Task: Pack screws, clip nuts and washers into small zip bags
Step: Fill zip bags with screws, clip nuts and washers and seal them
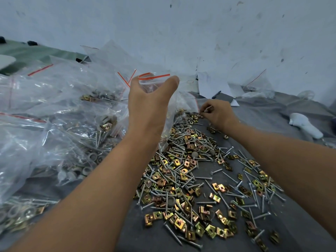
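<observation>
Small zip bag [154, 82]: clear plastic, red zip strip along mouth, mouth gaping open, raised above the work surface at approx 12 o'clock of the loose pile. L hand [147, 104] holds it, thumb and fingers curled round the bag's upper part; contents hard to make out through the film.

R hand [218, 113] at 2 o'clock of the pile, fingertips pinched narrow on a screw [208, 109] or two; exact count can't tell.

Loose pile [190, 179] on grey cloth [272, 115]: silver screws w/ long shanks, brass-yellow square clip nuts [211, 229], a few grey round washers [171, 200], all mixed. Densest at centre, thinning toward 4–5 o'clock.

At 9 o'clock: heap of filled bags [63, 110], clear w/ red strips, same parts visible inside; touches the pile's left edge. More packed bags at 7 o'clock.

At 12–1 o'clock: white wall [200, 33], scuffed, w/ paper sheets [212, 84] at its foot. At 3 o'clock: white object [305, 126] lying on the cloth, well apart from pile. Bare cloth betw pile and that object, and a strip at 6 o'clock
</observation>
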The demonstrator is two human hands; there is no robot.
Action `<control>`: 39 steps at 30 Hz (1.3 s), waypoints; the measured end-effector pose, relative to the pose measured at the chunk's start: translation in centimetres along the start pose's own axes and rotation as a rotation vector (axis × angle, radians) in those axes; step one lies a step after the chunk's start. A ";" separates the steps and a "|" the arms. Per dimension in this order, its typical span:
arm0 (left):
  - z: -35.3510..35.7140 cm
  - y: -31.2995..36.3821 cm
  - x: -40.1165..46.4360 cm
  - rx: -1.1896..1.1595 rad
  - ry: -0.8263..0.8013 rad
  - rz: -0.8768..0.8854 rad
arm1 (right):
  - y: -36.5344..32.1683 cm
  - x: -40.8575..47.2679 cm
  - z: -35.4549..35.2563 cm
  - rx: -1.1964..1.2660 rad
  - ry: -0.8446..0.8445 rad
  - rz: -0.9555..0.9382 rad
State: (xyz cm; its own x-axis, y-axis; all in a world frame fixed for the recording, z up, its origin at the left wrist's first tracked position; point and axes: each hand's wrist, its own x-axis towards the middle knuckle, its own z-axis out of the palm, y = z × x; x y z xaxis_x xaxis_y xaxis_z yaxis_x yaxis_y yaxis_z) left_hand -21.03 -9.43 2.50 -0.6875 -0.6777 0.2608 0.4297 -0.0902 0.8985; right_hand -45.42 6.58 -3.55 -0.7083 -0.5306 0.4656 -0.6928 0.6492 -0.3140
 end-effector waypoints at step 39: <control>0.8 0.7 -3.1 0.596 -0.399 0.308 | -9.6 -6.7 -10.9 1.613 0.049 0.372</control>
State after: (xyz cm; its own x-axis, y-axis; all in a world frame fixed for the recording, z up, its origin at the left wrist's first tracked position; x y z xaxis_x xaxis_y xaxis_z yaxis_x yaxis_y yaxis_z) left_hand -19.13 -6.81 2.61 -0.7955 -0.2844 0.5350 0.3260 0.5433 0.7736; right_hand -32.55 9.79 5.37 -0.8739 -0.4486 0.1875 0.0621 -0.4855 -0.8720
